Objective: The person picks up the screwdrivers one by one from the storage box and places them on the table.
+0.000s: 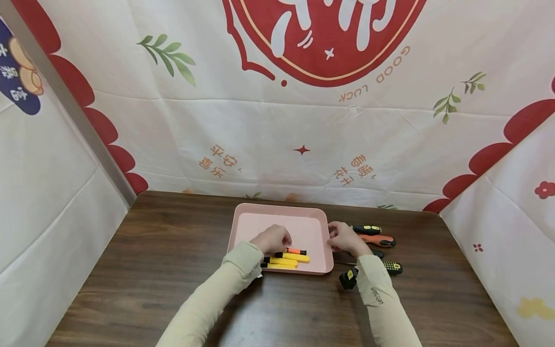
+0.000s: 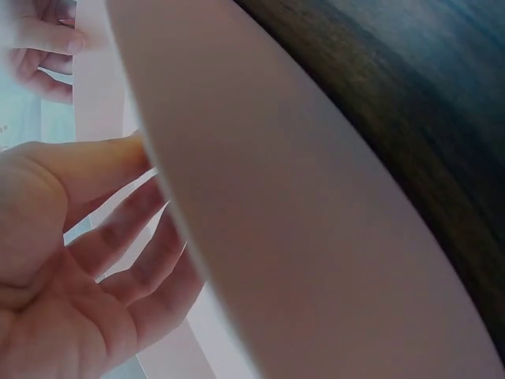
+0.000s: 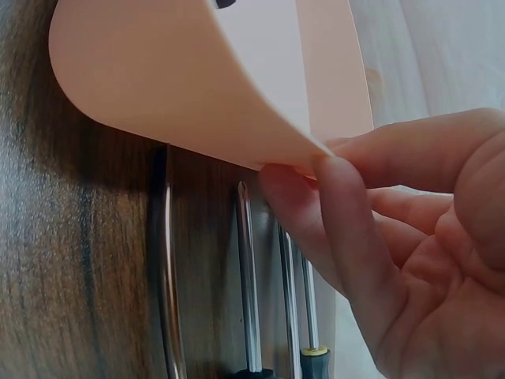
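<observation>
A pink tray (image 1: 260, 212) lies on the table, with several yellow markers (image 1: 299, 258) and an orange marker (image 1: 297, 251) with a black end at its near side. My left hand (image 1: 273, 238) reaches over the tray beside these markers. In the left wrist view, the tray's wall (image 2: 260, 197) hides this hand's fingertips, so whether they hold a marker cannot be made out. My right hand (image 1: 346, 237) pinches the tray's right rim between thumb and fingers, seen close up in the right wrist view, where the tray wall (image 3: 158, 71) rises beside it.
Right of the tray lie several screwdrivers with black-and-yellow (image 1: 370, 229), orange (image 1: 378, 240) and dark handles, their metal shafts (image 3: 249, 292) pointing at the tray. A black tape measure (image 1: 348, 278) sits by my right wrist. Printed cloth (image 1: 277, 120) hangs behind the brown table (image 1: 173, 270).
</observation>
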Tool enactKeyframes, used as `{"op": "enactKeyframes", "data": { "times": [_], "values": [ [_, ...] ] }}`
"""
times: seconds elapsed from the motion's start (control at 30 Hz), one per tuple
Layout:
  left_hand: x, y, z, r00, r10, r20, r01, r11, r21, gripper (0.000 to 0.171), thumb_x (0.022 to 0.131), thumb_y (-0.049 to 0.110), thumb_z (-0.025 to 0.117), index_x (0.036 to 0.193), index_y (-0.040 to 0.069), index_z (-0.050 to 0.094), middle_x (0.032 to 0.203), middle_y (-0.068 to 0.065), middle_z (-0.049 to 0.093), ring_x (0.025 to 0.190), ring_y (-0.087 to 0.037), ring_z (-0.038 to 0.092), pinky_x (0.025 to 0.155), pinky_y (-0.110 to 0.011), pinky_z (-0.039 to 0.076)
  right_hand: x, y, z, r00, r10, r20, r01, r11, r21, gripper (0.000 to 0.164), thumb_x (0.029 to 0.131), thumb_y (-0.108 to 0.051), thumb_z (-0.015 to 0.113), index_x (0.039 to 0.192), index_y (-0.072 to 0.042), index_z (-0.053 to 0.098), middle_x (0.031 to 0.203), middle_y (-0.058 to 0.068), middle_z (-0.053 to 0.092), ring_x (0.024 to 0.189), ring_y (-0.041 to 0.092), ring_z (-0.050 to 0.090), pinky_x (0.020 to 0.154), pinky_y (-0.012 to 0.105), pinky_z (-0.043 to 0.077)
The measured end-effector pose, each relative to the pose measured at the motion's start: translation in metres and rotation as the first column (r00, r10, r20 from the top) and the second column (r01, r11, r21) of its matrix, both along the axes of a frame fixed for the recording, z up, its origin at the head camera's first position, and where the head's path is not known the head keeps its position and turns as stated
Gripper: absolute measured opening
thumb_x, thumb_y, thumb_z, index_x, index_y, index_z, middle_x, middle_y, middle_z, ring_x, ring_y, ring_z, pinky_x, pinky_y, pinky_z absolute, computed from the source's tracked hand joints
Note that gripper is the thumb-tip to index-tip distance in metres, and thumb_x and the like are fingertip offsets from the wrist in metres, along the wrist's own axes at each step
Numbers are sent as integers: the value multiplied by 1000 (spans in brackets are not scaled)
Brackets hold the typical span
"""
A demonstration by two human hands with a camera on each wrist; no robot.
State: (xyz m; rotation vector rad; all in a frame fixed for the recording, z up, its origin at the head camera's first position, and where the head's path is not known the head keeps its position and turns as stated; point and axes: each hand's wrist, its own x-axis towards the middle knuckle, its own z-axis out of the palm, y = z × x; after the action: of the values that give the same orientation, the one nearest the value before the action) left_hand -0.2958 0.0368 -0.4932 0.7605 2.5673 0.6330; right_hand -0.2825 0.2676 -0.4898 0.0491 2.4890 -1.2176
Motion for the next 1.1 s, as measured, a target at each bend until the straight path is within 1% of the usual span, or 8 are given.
{"op": "enactKeyframes", "data": {
  "times": [0.2, 0.53, 0.7, 0.8, 0.83, 0.9, 1.07, 1.1],
  "values": [
    [0, 1, -3, 1000, -13, -19, 13, 1000, -20, 12, 80, 5, 65, 88, 10, 72, 76, 3, 61, 68, -9, 49, 65, -21, 42, 0, -1, 0, 1000, -5, 3, 5, 1000, -2, 53, 76, 9, 56, 126, 12, 39, 81, 15, 57, 57, 14, 57, 55, 33, 52],
    [1, -1, -4, 996, -78, -54, 76, 997, -33, 9, 80, 4, 64, 79, 11, 70, 73, 5, 60, 69, -8, 48, 65, -21, 42, 2, -2, 2, 1000, -6, 7, 6, 1000, -3, 52, 77, 8, 56, 126, 12, 39, 82, 15, 57, 59, 15, 57, 58, 35, 53],
    [0, -5, -6, 993, -110, -54, 111, 993, 35, 9, 82, 4, 61, 80, 11, 66, 73, 6, 58, 69, -8, 49, 65, -21, 42, 1, -1, 1, 1000, -6, 10, 6, 1000, 4, 52, 77, 8, 56, 126, 12, 39, 82, 15, 57, 58, 14, 57, 58, 35, 52],
    [-3, -9, -6, 989, -130, -72, 137, 985, 106, 9, 82, 4, 59, 81, 11, 65, 73, 5, 58, 67, -9, 50, 64, -22, 43, 1, -1, 1, 1000, -9, 9, 9, 1000, 8, 52, 77, 8, 56, 126, 12, 39, 82, 15, 57, 58, 14, 56, 57, 34, 52],
    [-3, -10, -6, 988, -133, -80, 143, 981, 134, 10, 81, 4, 59, 81, 11, 65, 73, 4, 59, 67, -9, 51, 64, -22, 44, 1, -1, 1, 1000, -10, 9, 9, 1000, 8, 52, 77, 8, 56, 125, 12, 39, 82, 15, 57, 58, 14, 56, 57, 33, 52],
    [-9, -14, -13, 981, -147, -129, 170, 967, 191, 11, 80, 5, 56, 81, 13, 65, 73, 5, 60, 67, -9, 51, 63, -23, 43, 1, -2, 1, 1000, -5, 4, 5, 1000, 6, 52, 76, 8, 56, 125, 12, 39, 81, 16, 57, 58, 14, 56, 56, 33, 52],
    [-9, -24, -9, 989, -115, -95, 136, 956, 260, 15, 79, 7, 54, 84, 14, 67, 78, 6, 62, 70, -8, 53, 65, -24, 45, 1, -2, 0, 1000, -11, 2, 11, 1000, 13, 52, 75, 8, 57, 124, 12, 40, 81, 16, 57, 57, 14, 56, 56, 33, 52],
    [-7, -26, -3, 992, -101, -72, 116, 960, 253, 15, 80, 7, 55, 86, 13, 67, 79, 5, 63, 72, -9, 55, 67, -24, 46, 1, -2, 0, 1000, -11, 1, 11, 1000, 16, 52, 75, 7, 57, 124, 12, 40, 82, 16, 57, 57, 14, 56, 55, 32, 52]
  ]
}}
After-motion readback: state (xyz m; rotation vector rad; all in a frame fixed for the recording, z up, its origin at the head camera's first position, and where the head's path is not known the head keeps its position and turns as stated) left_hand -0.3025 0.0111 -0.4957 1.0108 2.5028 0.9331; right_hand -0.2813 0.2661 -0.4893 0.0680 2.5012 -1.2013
